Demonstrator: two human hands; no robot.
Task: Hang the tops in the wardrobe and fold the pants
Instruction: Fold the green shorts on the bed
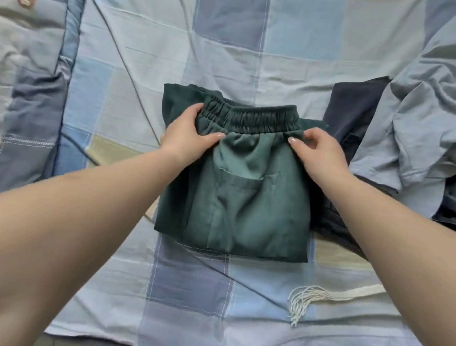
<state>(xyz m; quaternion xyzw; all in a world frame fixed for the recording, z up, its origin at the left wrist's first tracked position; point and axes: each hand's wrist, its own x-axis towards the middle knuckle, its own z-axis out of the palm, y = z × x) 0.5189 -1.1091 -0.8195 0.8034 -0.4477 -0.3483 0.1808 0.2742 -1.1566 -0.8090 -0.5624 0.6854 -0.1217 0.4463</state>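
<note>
now the green pants point(249, 201) are lying in a folded, squarish bundle in the middle of the bed point(137, 56), waistband point(249, 114) on the far side and a back pocket facing up. the left hand point(189, 134) is gripping the bundle's upper left corner, fingers curled over the waistband and thumb pressing the cloth just below it. the right hand point(317, 150) is pinching the fabric just beside the waistband's right end.

judging from this, the fold is nearly finished and the hands are squaring it off. to do it well, both corners should be tugged outward evenly so the elastic is sitting flat, and the darker layer poking out beyond the waistband on the far left should be tucked in line (it is spoiling the edge).

to the right, a dark navy garment point(354, 111) is lying just beside the bundle, partly under it as far as i can tell, with a crumpled grey-blue garment point(426, 128) heaped over it. a white fringed cord point(320, 297) is trailing across the sheet near the person, and a quilt point(19, 74) is bunching along the left. the navy cloth could be dragging along if the bundle is lifted.
</note>
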